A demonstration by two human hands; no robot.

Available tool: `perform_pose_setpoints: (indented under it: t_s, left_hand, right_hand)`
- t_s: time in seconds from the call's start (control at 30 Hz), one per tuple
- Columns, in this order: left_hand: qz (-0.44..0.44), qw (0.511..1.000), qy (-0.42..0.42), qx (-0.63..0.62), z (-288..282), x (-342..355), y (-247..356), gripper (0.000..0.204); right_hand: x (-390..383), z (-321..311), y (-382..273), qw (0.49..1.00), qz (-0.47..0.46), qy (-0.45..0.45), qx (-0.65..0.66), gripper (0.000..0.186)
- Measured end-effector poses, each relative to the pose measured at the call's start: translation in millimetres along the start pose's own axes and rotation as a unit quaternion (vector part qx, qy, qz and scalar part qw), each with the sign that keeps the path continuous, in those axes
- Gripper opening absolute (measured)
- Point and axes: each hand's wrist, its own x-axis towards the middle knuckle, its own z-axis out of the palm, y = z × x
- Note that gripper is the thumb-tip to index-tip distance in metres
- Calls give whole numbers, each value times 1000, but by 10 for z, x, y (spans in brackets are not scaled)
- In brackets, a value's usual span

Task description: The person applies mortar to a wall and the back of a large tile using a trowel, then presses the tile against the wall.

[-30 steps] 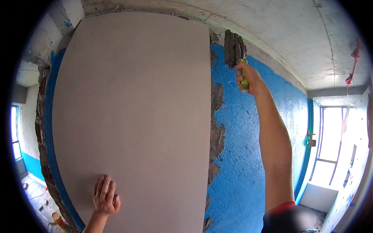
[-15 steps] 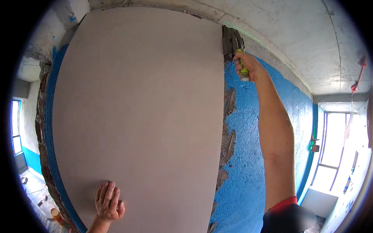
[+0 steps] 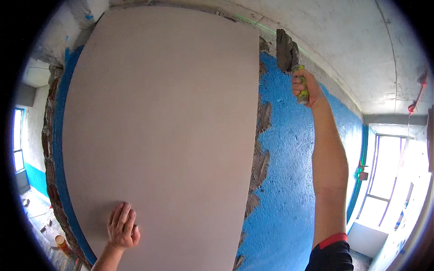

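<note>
A large pale grey-beige panel (image 3: 167, 113) covers most of the wall before me. My left hand (image 3: 121, 226) lies flat on its lower left part, fingers stretched out. At the upper right, my right hand (image 3: 305, 86) is wrapped round the yellow-green handle of a trowel (image 3: 286, 50). Grey mortar coats the trowel's blade, which stands upright a little to the right of the panel's edge. Along that edge, rough lumps of grey mortar (image 3: 260, 167) show between the panel and the blue wall coating (image 3: 289, 180).
Bare concrete ceiling (image 3: 334, 40) curves overhead, with a thin green laser line near the wall top. At the right stand a small laser device (image 3: 363, 175) and a bright window (image 3: 384, 167). Broken brick edging (image 3: 52, 171) runs down the left, beside an orange tube (image 3: 62, 242) on a littered floor.
My right hand has drawn the trowel rightward, off the panel's top right edge. Less mortar shows at that corner now. My left hand remains flat on the panel.
</note>
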Motion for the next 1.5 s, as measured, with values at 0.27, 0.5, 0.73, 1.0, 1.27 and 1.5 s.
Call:
perform_pose_setpoints:
  t_s: [0.27,0.5,0.73,1.0,1.27,1.5]
  left_hand:
    - [5,1000,1,-1,-9,4,11,52]
    - [18,1000,5,9,10,29,-4,52]
    - [18,999,11,28,24,2,7,51]
    - [45,998,29,31,63,-12,-54,51]
    - [40,998,28,40,54,6,-67,48]
    - [38,997,50,40,128,47,-78,45]
  right_hand:
    - [127,189,-277,997,63,-8,-37,21]
    - [-44,362,-220,991,113,-31,-62,18]
    - [-756,420,73,986,135,-2,-101,20]
    - [-1496,288,446,972,211,22,-101,20]
    - [-2471,187,1007,946,302,32,-117,19]
    - [-3353,177,1496,916,385,85,-78,16]
